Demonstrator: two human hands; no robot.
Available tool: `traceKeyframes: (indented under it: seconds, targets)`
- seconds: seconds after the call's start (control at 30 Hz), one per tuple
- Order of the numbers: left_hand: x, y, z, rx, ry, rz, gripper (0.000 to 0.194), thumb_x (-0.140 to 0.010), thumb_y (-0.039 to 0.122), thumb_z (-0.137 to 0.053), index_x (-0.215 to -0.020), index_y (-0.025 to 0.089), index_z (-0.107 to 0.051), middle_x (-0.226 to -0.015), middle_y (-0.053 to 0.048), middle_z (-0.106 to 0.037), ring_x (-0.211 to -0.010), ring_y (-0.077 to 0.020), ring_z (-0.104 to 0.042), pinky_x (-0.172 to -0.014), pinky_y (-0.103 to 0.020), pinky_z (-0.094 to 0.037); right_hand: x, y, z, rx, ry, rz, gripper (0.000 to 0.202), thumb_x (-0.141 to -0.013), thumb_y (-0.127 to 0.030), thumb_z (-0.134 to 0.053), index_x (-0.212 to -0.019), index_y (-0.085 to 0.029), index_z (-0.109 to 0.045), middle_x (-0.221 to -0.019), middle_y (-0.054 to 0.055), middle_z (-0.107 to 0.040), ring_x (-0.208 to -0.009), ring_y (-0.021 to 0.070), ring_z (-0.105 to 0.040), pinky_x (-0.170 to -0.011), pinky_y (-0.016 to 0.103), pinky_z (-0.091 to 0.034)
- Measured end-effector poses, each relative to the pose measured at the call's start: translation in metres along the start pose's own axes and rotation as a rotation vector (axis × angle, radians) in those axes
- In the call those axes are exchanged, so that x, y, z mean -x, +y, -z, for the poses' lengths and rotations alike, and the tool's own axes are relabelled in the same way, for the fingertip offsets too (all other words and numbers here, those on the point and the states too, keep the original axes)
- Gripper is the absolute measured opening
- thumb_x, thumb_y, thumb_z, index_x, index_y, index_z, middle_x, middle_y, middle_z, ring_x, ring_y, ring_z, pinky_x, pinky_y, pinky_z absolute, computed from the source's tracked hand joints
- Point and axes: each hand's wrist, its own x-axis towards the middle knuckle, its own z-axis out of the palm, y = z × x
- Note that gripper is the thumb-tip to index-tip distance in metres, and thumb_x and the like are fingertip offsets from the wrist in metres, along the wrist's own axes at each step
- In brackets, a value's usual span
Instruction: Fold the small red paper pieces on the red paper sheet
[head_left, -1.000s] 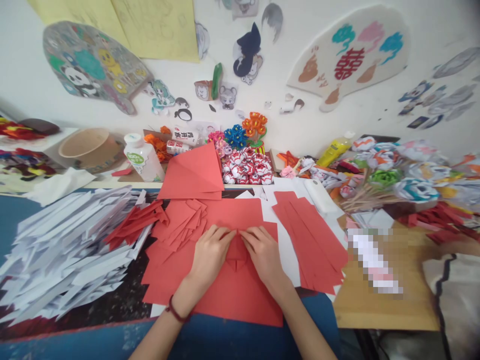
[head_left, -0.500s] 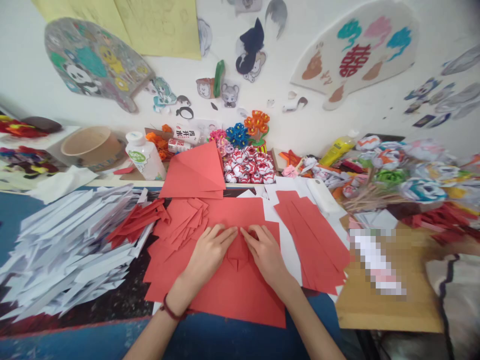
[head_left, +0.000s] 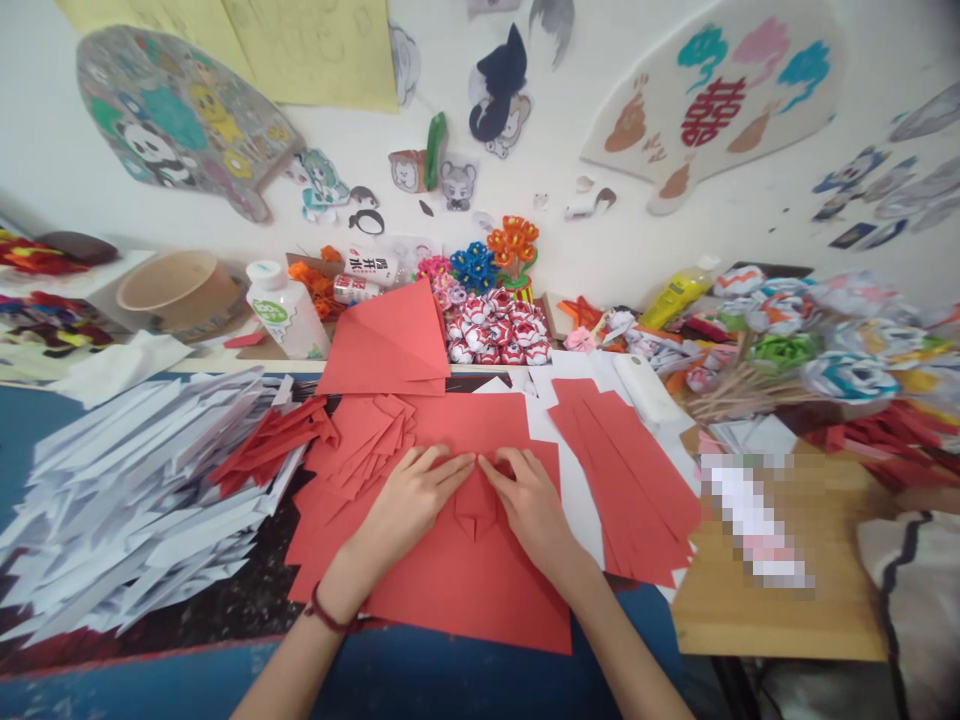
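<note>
Head view: locate the folded piece (head_left: 475, 508), small and red, between both hands, on top of a large red sheet (head_left: 480, 605) over the dark tabletop (head_left: 255, 590), with a short tip toward the wearer. Read the grip as narrow on both sides: left hand (head_left: 411, 492) and right hand (head_left: 532, 492) each pinched, thumb against fingers, on the far end of the folded piece, with hardly any gap between fingertips. Treat as light paper, judging by the crisp edges: fairly stiff along creases, limp in single layers, easily dented or torn, probably not slippery. Take hold at the creased far corners and outer edges, using light fingertip pressure and avoiding the short tip. Beware of red on red, with edges hard to pick out, and of the loose red sheet underneath, liable to slide under pressure. To the left, note slips (head_left: 375, 445) just beside the left hand, then red strips (head_left: 270, 448) on a broad pile of white strips (head_left: 150, 510). To the right, note rectangles (head_left: 622, 480) fanned over white paper (head_left: 581, 510). At the far side, find red cards (head_left: 382, 340) leaning near a bottle (head_left: 289, 312) and flowers (head_left: 499, 330). Allow for limited sideways room between slips and rectangles.
</note>
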Motion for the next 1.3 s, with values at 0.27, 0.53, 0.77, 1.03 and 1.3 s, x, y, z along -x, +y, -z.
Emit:
traceKeyframes:
  seconds: [0.27,0.53,0.77,1.03,1.3]
  targets:
    - [0.0,0.0,0.001,-0.026,0.001,-0.007,0.042,-0.096,0.016,-0.047,-0.138,0.02,-0.05,-0.138,-0.005,-0.057,-0.117,-0.0245,-0.048,-0.094,-0.038,-0.038,0.001,-0.001,-0.003,0.063,0.052,-0.039,0.034,-0.098,-0.015,-0.043,-0.127,-0.015,-0.061,-0.105,0.012,-0.06,-0.094,0.0231,-0.051,-0.081,0.037,-0.048]
    - [0.0,0.0,0.0,-0.019,0.018,-0.008,0.042,-0.096,0.017,-0.046,-0.137,0.022,-0.05,-0.135,-0.006,-0.059,-0.115,-0.0225,-0.05,-0.094,-0.037,-0.038,0.004,0.001,-0.007,0.176,0.041,0.039,0.043,-0.092,-0.003,-0.041,-0.129,-0.015,-0.059,-0.114,0.013,-0.06,-0.096,0.0249,-0.049,-0.081,0.038,-0.046]
    - [0.001,-0.003,-0.002,0.03,0.025,-0.009,0.041,-0.097,0.018,-0.046,-0.138,0.023,-0.05,-0.134,-0.006,-0.06,-0.115,-0.0223,-0.049,-0.093,-0.037,-0.037,0.005,-0.001,-0.007,0.241,0.043,0.045,0.051,-0.086,0.002,-0.041,-0.131,-0.016,-0.059,-0.115,0.013,-0.059,-0.095,0.0252,-0.05,-0.082,0.039,-0.044]
    - [-0.001,-0.007,0.001,0.088,-0.014,-0.007,0.042,-0.097,0.016,-0.045,-0.137,0.025,-0.051,-0.133,-0.003,-0.061,-0.116,-0.0216,-0.047,-0.095,-0.037,-0.036,0.003,-0.007,-0.002,0.238,0.042,0.038,0.041,-0.091,-0.006,-0.042,-0.127,-0.013,-0.061,-0.115,0.014,-0.061,-0.095,0.0249,-0.05,-0.08,0.039,-0.042]
    - [-0.004,-0.005,0.011,-0.078,-0.067,-0.098,0.047,-0.092,0.007,-0.044,-0.137,0.02,-0.051,-0.139,-0.005,-0.055,-0.126,-0.0237,-0.044,-0.101,-0.04,-0.032,0.002,-0.009,-0.006,0.334,0.02,0.073,0.042,-0.09,-0.004,-0.043,-0.128,-0.014,-0.06,-0.116,0.014,-0.061,-0.097,0.0265,-0.051,-0.085,0.042,-0.041]
